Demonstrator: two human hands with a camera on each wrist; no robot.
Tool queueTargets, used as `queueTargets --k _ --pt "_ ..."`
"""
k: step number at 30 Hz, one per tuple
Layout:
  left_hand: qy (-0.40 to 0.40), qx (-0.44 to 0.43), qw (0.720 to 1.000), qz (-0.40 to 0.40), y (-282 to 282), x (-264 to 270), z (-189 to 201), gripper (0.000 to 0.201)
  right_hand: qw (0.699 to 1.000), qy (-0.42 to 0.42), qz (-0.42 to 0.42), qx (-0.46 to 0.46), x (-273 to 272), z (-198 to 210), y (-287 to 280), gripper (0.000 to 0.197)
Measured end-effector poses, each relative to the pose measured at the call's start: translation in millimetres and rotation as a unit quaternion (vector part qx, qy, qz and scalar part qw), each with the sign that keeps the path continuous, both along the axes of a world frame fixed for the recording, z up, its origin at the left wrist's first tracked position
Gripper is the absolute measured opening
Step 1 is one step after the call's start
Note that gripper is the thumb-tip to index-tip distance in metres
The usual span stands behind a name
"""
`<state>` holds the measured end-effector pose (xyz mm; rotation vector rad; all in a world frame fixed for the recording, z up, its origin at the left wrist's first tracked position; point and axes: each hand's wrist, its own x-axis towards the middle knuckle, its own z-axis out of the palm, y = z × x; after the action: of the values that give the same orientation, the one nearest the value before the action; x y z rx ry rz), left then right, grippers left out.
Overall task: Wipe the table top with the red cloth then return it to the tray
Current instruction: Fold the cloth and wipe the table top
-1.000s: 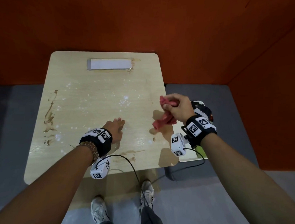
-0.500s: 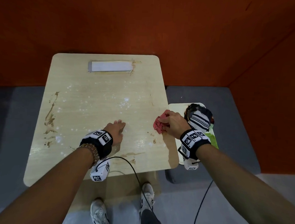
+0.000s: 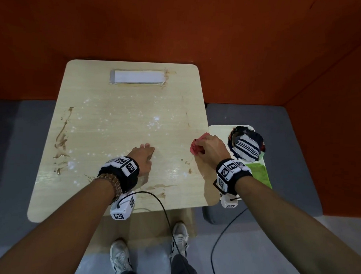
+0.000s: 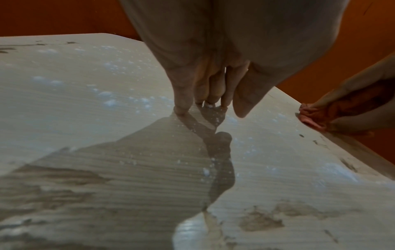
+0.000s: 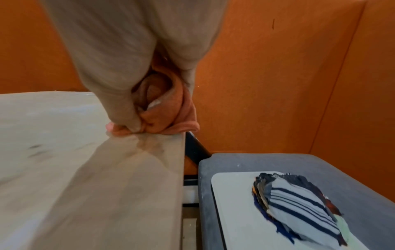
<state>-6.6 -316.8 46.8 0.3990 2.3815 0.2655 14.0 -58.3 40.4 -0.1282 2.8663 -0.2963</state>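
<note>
My right hand (image 3: 210, 149) grips the bunched red cloth (image 3: 196, 147) and holds it down on the wooden table top (image 3: 118, 117) at its right edge. In the right wrist view the cloth (image 5: 171, 118) is wadded between thumb and fingers, touching the table top (image 5: 64, 152). My left hand (image 3: 143, 154) rests near the table's middle with straight fingertips (image 4: 181, 108) touching the surface and holding nothing. The white tray (image 3: 217, 132) sits beside the table on a grey seat. Brown smears (image 3: 62, 133) and white specks mark the table.
The tray (image 5: 233, 203) carries a striped cloth (image 3: 246, 148) and a green cloth (image 3: 258, 173). A white strip (image 3: 137, 77) lies at the table's far edge. Orange walls close in behind and to the right. My shoes and a cable are below the near edge.
My right hand has come down with the red cloth from above the table edge onto the table top. The left hand has stayed in place.
</note>
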Motion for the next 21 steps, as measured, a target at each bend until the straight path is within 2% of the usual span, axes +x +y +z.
queueTargets --k 2,5,7,9,11,13,21 --pt "0.004 -0.001 1.0 -0.002 0 0 1 0.05 1.0 0.022 -0.008 -0.01 -12 6 5 0.008" --pt "0.008 -0.006 1.0 -0.003 1 1 1 0.052 0.996 0.075 -0.016 -0.044 -38 22 15 0.025" --pt "0.009 -0.005 1.0 -0.001 2 2 0 0.054 0.999 0.041 0.017 -0.016 -53 31 17 0.035" --pt "0.006 -0.004 1.0 0.003 3 1 0 0.054 0.997 -0.026 0.055 0.042 -57 31 11 0.031" --pt "0.002 -0.011 1.0 0.0 3 1 1 0.053 0.994 -0.049 0.065 0.075 -46 25 5 0.024" --pt "0.001 -0.014 1.0 -0.003 5 2 1 0.056 0.996 -0.038 0.049 0.065 -29 19 1 0.021" --pt "-0.005 -0.019 1.0 -0.015 4 1 -1 0.06 0.997 -0.04 0.052 0.048 26 4 -8 0.026"
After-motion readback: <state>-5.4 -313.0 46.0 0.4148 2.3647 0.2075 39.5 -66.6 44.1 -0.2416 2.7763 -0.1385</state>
